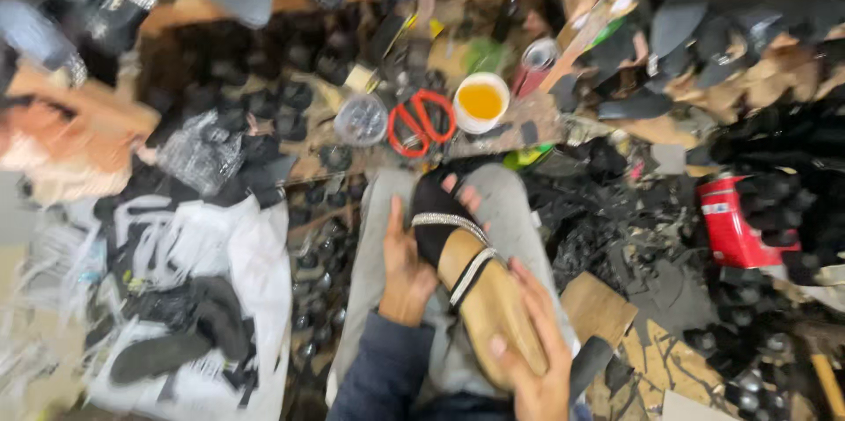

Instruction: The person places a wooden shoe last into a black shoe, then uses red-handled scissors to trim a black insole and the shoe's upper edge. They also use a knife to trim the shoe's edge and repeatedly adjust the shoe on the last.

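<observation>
A wooden shoe last [493, 307] with a black upper and glittery silver straps [453, 223] rests on my lap, toe pointing away. My left hand [405, 267] grips its left side near the straps, fingers wrapped around to the far side. My right hand [532, 359] cups the wooden heel end from below and the right. The picture is blurred by motion.
Ahead lie red-handled scissors [421, 122], a white cup of yellow liquid [481, 101] and a clear round lid [361, 119]. A red can [732, 220] stands at the right among black scraps. Black shoe parts on white sheets [202, 298] cover the left. Heaps of black heels [264, 78] fill the back.
</observation>
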The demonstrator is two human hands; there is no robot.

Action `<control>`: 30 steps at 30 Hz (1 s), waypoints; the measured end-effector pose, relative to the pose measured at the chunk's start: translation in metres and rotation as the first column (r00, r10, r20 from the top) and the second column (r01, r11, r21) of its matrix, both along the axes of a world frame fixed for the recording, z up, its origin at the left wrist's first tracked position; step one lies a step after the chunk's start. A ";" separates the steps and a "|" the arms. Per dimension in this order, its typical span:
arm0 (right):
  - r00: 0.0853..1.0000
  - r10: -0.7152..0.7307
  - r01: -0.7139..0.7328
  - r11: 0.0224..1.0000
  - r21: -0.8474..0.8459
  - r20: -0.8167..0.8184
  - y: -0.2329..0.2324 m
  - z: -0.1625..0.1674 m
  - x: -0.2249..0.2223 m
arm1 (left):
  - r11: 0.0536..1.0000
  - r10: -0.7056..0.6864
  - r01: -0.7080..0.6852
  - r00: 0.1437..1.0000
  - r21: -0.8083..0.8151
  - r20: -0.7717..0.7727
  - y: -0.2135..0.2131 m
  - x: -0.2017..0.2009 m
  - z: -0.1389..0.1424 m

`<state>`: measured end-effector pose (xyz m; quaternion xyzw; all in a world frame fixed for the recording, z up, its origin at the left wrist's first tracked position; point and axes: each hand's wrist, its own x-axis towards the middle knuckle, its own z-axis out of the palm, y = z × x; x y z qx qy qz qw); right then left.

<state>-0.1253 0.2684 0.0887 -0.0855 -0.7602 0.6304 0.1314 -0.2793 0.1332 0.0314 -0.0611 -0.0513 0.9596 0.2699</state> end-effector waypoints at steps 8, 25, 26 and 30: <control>0.991 -0.079 0.036 0.939 -0.343 -0.110 -0.023 0.019 0.016 | 0.820 0.185 -0.298 0.946 -0.489 -0.265 0.013 0.064 0.018; 0.948 0.149 -0.016 0.905 0.425 -0.282 -0.017 0.038 -0.030 | 0.719 0.262 -0.330 0.944 -0.612 -0.202 0.005 0.089 -0.005; 0.946 0.131 0.008 0.906 0.424 -0.297 -0.016 0.034 -0.028 | 0.702 0.273 -0.351 0.936 -0.620 -0.221 0.005 0.090 -0.005; 0.944 0.121 0.062 0.848 0.526 -0.308 -0.005 0.018 -0.017 | 0.711 0.281 -0.315 0.947 -0.629 -0.156 0.003 0.091 -0.005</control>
